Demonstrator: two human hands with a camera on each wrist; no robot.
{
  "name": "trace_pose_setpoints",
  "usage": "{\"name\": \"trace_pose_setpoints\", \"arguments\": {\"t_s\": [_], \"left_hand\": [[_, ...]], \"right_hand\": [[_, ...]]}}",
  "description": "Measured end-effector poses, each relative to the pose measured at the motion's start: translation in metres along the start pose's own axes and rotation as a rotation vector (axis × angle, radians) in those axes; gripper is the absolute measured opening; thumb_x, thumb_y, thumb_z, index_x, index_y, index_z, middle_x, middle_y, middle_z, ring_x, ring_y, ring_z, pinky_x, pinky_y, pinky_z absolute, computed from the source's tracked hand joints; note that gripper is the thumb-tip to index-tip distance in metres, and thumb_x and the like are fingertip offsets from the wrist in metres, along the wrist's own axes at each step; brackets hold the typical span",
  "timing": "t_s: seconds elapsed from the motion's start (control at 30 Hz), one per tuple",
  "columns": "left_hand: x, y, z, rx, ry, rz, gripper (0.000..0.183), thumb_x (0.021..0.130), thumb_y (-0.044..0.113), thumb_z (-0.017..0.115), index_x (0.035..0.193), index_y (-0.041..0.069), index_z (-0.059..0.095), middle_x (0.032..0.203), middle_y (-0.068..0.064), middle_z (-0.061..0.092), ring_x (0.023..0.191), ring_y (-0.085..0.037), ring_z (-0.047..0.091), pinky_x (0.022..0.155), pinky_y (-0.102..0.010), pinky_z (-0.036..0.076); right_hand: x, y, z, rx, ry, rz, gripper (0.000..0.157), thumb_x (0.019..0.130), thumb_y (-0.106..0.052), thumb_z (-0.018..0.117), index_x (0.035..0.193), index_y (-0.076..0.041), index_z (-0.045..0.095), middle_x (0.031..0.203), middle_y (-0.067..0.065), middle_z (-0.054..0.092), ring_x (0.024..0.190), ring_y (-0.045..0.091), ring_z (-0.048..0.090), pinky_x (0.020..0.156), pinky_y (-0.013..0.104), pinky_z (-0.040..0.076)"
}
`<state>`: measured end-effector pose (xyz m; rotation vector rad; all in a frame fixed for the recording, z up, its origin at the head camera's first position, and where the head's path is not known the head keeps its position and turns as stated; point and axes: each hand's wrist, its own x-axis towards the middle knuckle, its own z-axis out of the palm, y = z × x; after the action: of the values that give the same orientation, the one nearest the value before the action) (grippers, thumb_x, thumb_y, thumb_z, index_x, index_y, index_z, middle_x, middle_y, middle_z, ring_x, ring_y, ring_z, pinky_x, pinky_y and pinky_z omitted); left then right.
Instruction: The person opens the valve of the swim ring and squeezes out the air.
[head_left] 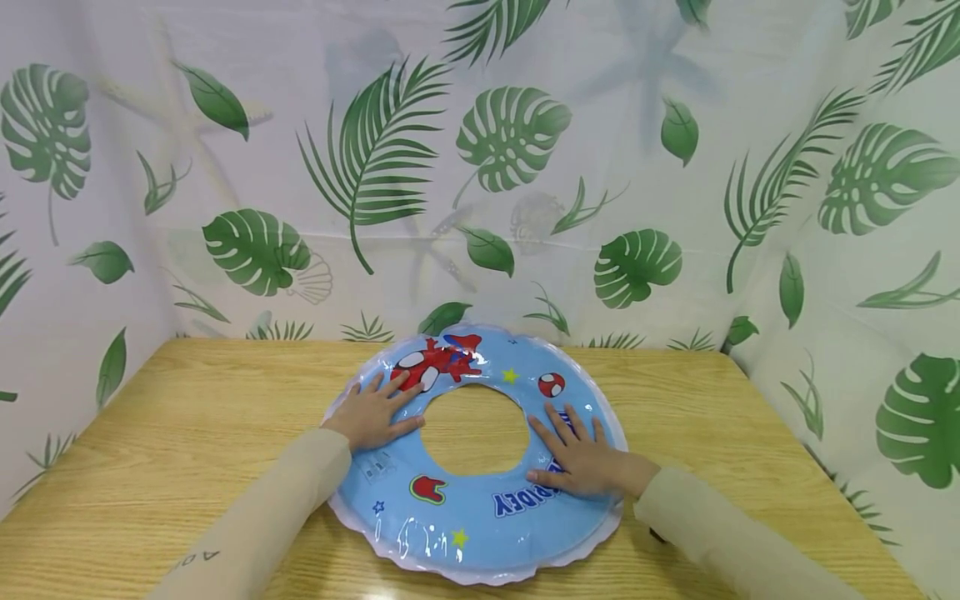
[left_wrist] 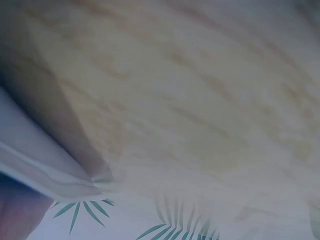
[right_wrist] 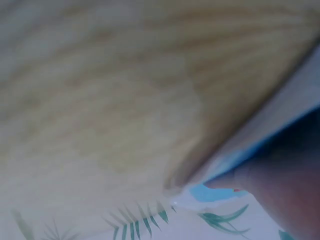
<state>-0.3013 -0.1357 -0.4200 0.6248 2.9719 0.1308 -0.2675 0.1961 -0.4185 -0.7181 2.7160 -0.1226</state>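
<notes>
A blue inflated swim ring [head_left: 517, 537] with a pale scalloped edge lies flat on the wooden table, printed with a red cartoon figure, stars and lettering. On its left side rests my left hand [head_left: 378, 414], palm down with fingers spread, over the red figure's edge. My right hand [head_left: 579, 457] lies palm down on the right side, fingers spread and partly covering the lettering. Through the ring's round hole the table top shows. In the right wrist view, part of the right hand [right_wrist: 285, 185] is on the swim ring [right_wrist: 212, 194]; the left wrist view catches the ring's pale edge [left_wrist: 50, 172].
The light wooden table [head_left: 225, 408] reaches back to a white curtain [head_left: 405, 275] printed with green leaves, which also hangs along both sides. A small dark object [head_left: 657, 536] peeks out beneath the right sleeve.
</notes>
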Motion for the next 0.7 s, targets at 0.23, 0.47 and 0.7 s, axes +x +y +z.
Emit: {"name": "trace_pose_setpoints", "arguments": {"t_s": [0.23,0.47,0.7], "left_hand": [[-0.001,0.001,-0.002,0.011,-0.018,-0.007,0.064,0.09,0.059,0.036,0.145,0.028,0.025,0.151,-0.008,0.024,0.138,-0.043,0.015,0.105,-0.064,0.018],[0.0,0.0,0.0,0.017,-0.023,-0.01,0.064,0.09,0.06,0.035,0.145,0.029,0.025,0.152,-0.008,0.023,0.138,-0.043,0.015,0.104,-0.064,0.018],[0.002,0.0,0.003,0.028,-0.034,-0.022,0.065,0.089,0.061,0.035,0.145,0.03,0.024,0.152,-0.007,0.022,0.138,-0.042,0.014,0.105,-0.064,0.018]], "right_hand": [[0.003,-0.004,-0.018,0.005,-0.022,0.017,0.083,0.084,-0.066,0.04,0.146,-0.014,0.021,0.152,0.019,0.01,0.138,0.045,0.007,0.102,0.07,0.004],[0.017,-0.001,-0.021,-0.034,0.084,0.003,0.072,0.086,-0.059,0.046,0.14,-0.013,0.031,0.147,0.02,0.023,0.134,0.046,0.018,0.101,0.07,0.011],[0.037,0.009,-0.019,-0.004,0.109,0.018,0.084,0.085,-0.061,0.046,0.148,-0.017,0.012,0.154,0.017,0.0,0.137,0.048,-0.002,0.1,0.072,0.003]]}}
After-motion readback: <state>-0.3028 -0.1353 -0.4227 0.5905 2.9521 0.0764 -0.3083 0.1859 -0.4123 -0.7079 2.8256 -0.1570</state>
